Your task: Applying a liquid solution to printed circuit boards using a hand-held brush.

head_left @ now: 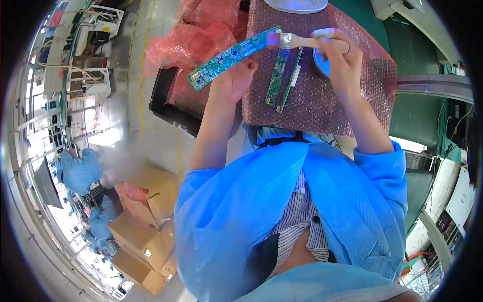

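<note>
My left hand (235,83) is closed on a long, narrow green circuit board (229,59), held tilted with its right end higher. Parts of the fingers are hidden behind the board. In my right hand (342,58) is a flat brush (302,42) with a pale wooden handle and a metal band. Its bristles meet the right end of the board. Below the brush, two more narrow circuit boards, a left one (275,80) and a right one (291,83), lie side by side on pink bubble wrap (322,108). A round blue-lit object (321,61) shows partly behind my right hand.
At the far edge of the wrapped surface stands a white rounded base (297,5). Left of it, crumpled pink bubble wrap (196,45) spills from a black tray (163,98). Cardboard boxes (141,236) stand on the floor at lower left. People in blue (80,171) are farther left.
</note>
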`<state>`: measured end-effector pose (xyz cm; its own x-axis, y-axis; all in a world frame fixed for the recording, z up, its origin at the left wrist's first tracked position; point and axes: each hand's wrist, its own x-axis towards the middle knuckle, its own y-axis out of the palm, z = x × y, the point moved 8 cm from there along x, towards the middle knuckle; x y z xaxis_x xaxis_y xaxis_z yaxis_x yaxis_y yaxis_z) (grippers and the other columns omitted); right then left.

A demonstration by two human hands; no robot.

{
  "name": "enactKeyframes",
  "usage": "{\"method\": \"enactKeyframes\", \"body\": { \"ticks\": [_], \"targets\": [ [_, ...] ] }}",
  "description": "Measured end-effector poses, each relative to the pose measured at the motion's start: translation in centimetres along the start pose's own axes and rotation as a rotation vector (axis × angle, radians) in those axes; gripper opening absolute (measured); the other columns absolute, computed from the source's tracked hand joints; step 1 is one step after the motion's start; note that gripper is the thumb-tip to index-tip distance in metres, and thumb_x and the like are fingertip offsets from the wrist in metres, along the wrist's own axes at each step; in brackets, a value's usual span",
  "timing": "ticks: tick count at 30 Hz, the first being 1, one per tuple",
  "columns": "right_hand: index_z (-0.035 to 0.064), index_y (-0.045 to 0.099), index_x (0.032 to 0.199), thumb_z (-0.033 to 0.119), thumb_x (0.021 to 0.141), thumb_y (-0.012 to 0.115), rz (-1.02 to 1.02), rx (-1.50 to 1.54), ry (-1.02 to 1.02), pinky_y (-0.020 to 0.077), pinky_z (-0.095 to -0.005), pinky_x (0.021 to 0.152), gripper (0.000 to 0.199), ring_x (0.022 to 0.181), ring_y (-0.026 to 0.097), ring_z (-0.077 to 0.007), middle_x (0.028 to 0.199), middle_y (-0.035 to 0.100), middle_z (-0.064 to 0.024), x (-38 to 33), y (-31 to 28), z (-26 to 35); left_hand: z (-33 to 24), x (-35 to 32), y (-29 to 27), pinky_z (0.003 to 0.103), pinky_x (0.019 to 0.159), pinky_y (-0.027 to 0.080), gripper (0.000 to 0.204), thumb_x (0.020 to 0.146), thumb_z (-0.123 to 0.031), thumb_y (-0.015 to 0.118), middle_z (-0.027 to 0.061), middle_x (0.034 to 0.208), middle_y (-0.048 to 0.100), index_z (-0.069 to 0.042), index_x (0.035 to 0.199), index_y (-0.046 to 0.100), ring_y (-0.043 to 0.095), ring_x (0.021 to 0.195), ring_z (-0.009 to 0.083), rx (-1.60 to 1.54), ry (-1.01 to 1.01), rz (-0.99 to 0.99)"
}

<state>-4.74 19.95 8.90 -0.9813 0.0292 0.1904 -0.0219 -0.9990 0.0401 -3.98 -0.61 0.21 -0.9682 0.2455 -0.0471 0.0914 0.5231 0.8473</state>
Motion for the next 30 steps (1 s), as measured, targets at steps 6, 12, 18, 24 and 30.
{"method": "enactKeyframes", "body": {
  "ticks": [6, 12, 18, 24, 30],
  "targets": [
    [-0.0012, 0.059, 0.088, 0.010, 0.081, 0.050, -0.017, 0.039, -0.012, 0.0354, -0.0164, 0.054, 0.016, 0.061, 0.046, -0.0033, 0.071, 0.055, -0.0004, -0.9, 0.2, 1.0, 0.0, -0.1, 0.6, 0.030, 0.077, 0.035, 0.028, 0.076, -0.034, 0.057, 0.0050, 0.104, 0.057, -0.012, 0.092, 0.061, 0.049, 0.097, 0.0201, -0.023, 0.009, -0.004],
    [-0.0007, 0.059, 0.088, 0.010, 0.080, 0.050, 0.015, 0.055, 0.037, 0.0370, -0.0166, 0.057, 0.016, 0.063, 0.047, -0.0038, 0.073, 0.056, -0.0014, -0.9, -0.6, 0.4, -0.6, -0.5, 1.1, 0.030, 0.076, 0.035, 0.024, 0.077, -0.030, 0.056, 0.0059, 0.102, 0.057, -0.011, 0.091, 0.061, 0.049, 0.096, 0.0204, -0.018, 0.020, 0.019],
    [0.0009, 0.059, 0.088, 0.011, 0.080, 0.050, -0.013, 0.059, 0.071, 0.0362, -0.0170, 0.056, 0.015, 0.063, 0.047, -0.0042, 0.074, 0.056, -0.0012, -1.3, -1.9, 0.1, -0.3, -0.5, 2.3, 0.030, 0.076, 0.035, 0.022, 0.077, -0.028, 0.057, 0.0064, 0.103, 0.057, -0.011, 0.091, 0.061, 0.049, 0.095, 0.0205, -0.038, -0.008, 0.041],
    [0.0011, 0.059, 0.087, 0.010, 0.079, 0.050, -0.208, 0.098, 0.061, 0.0365, -0.0181, 0.056, 0.016, 0.066, 0.048, -0.0053, 0.081, 0.057, -0.0023, -5.1, -10.0, 0.7, 2.9, -0.2, 4.4, 0.031, 0.078, 0.040, 0.024, 0.078, -0.023, 0.057, 0.0084, 0.104, 0.055, -0.009, 0.097, 0.057, 0.050, 0.096, 0.0231, -0.073, -0.106, 0.044],
    [-0.0032, 0.056, 0.087, 0.003, 0.077, 0.049, -0.825, 0.266, -0.132, 0.0386, -0.0221, 0.056, 0.014, 0.066, 0.049, -0.0103, 0.084, 0.056, -0.0072, -14.6, -24.3, 2.3, 15.8, -0.4, 12.5, 0.030, 0.081, 0.045, 0.032, 0.081, -0.016, 0.054, 0.0133, 0.106, 0.053, -0.003, 0.109, 0.046, 0.052, 0.099, 0.0255, 0.009, -0.494, 0.216]
  ]
}}
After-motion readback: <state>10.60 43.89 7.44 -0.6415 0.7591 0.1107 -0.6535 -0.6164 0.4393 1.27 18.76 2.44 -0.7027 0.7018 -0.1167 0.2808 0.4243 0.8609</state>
